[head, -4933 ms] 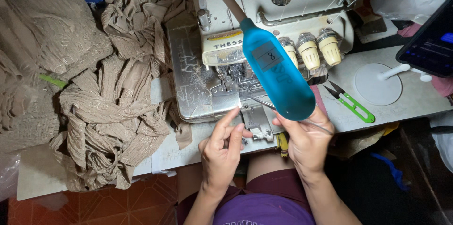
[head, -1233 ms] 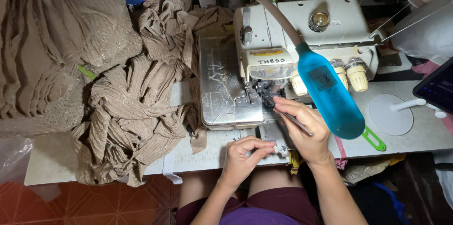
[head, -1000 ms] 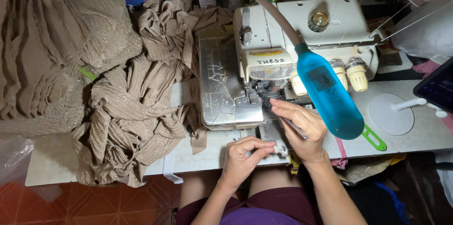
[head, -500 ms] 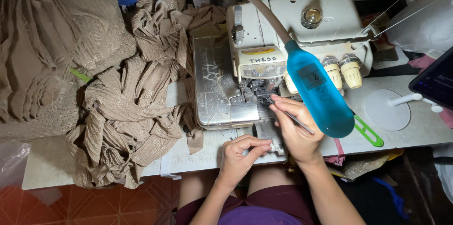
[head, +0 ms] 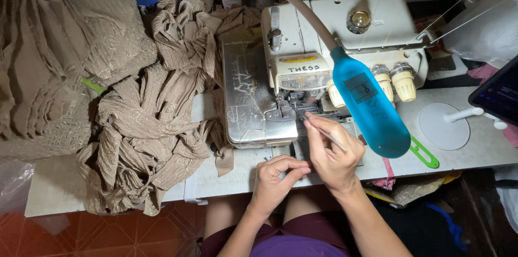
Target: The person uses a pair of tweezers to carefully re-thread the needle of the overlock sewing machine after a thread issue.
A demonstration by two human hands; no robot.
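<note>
The right hand [head: 332, 157] reaches up to the needle area of the white overlock sewing machine [head: 345, 46], fingers clamped on slim metal tweezers [head: 318, 127] whose tip points under the presser foot. The left hand [head: 275, 179] rests at the table's [head: 485, 149] edge, fingertips pinched together, perhaps on a thread too fine to see. A blue lamp head [head: 369, 108] hangs just right of the hand; crumpled tan fabric [head: 151, 127] lies left.

Thin metal tweezers [head: 319, 129] tip too small to tell; blue oval lamp head [head: 369, 108] hid white sewing machine [head: 345, 36] front; dark tablet [head: 499, 97] cut off by right edge.
</note>
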